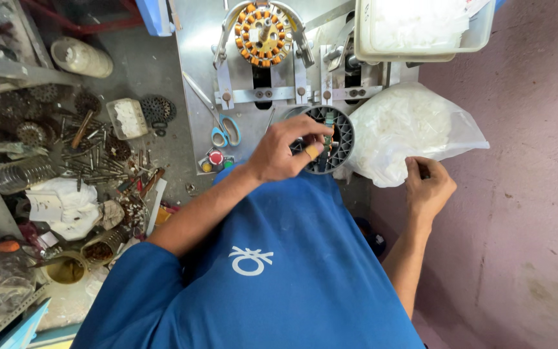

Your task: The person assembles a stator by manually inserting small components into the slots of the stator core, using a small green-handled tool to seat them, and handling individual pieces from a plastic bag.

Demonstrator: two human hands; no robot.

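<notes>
Grey slotted round stator core [338, 132]: left hand [285, 152] pinches a small insert at its nine-o'clock rim. Right hand [429, 187], fingers curled, picks at the clear plastic bag of white pieces [408, 129] at three o'clock; seating inserts looks under way, calling for careful slot alignment.

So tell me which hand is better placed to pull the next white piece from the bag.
Right, probably. The right hand rests at the edge of the bag; the left hand is busy, its fingers on the round slotted core.

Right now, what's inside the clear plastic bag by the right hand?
The clear plastic bag holds a heap of small white pieces; their exact shape is too blurred to tell. The right hand pinches at its lower edge, covering that corner. What is under the bag is hidden.
</notes>
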